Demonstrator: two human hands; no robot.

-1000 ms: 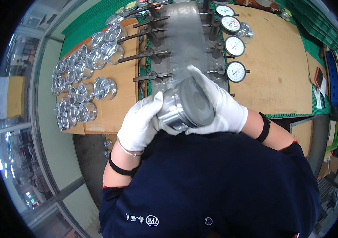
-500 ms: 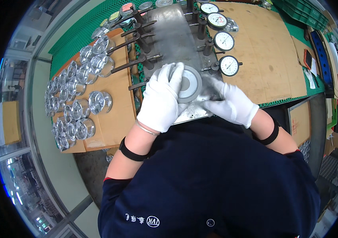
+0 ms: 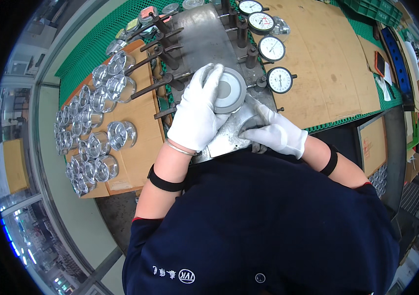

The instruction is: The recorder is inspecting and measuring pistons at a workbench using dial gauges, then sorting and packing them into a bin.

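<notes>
My left hand [image 3: 194,115], in a white glove, is closed around the left side of a round grey metal part [image 3: 238,102] with a raised rim and a paler centre. The part is held over the near end of a long steel plate [image 3: 202,37]. To the right of that part is my right hand [image 3: 280,135], also gloved. Its thumb and forefinger are spread apart, with the fingertips close to the part's lower right edge; I cannot tell whether they touch it. Some of its fingers are hidden below the palm.
Dark posts with rods [image 3: 168,78] line the plate's left side. Several dial gauges [image 3: 280,80] stand along its right. Many shiny round metal parts [image 3: 121,135] sit on cardboard at left. More cardboard [image 3: 327,64] covers the right side, with a green crate [image 3: 374,12] at the far corner.
The round part and my left hand have shifted slightly up and left in view. My right hand has moved slightly left and its blur has gone. The whole bench has also shifted a little in view.
</notes>
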